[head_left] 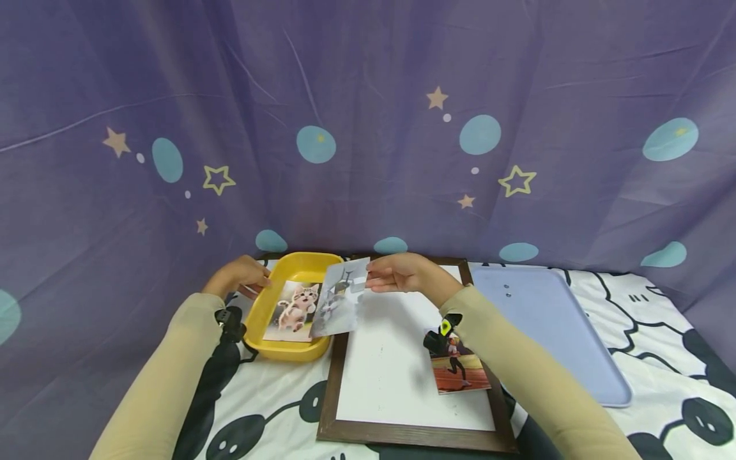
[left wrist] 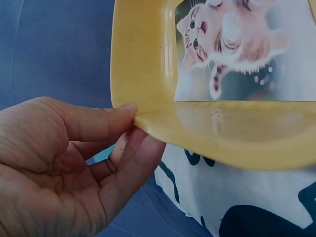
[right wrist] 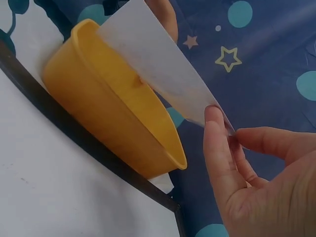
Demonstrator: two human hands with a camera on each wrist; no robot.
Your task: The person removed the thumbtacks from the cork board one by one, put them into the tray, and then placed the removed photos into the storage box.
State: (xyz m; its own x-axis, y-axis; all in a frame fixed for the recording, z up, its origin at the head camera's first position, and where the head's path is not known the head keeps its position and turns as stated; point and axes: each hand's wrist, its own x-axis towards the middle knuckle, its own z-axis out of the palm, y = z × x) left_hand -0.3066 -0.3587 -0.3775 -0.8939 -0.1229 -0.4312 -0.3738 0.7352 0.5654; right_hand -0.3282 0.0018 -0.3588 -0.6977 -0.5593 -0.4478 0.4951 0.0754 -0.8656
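My left hand [head_left: 237, 276] pinches the rim of a yellow plastic basin [head_left: 255, 319] at its far left, thumb on top and fingers underneath in the left wrist view. A photo card of a kitten [head_left: 296, 310] lies inside the basin. My right hand [head_left: 402, 273] pinches a second photo card [head_left: 333, 313], greyish on its front, by one corner. That card hangs tilted over the basin's right side and overlaps the kitten card in the head view. Its plain white back [right wrist: 158, 59] faces the right wrist view.
A white board [head_left: 379, 377] with a brown frame lies right of the basin. On its right edge lies a photo card of a runner [head_left: 462, 377], partly hidden by the right wrist. Farther right is a pale blue tray [head_left: 552, 326] with two small dots. A purple curtain [head_left: 379, 128] hangs behind.
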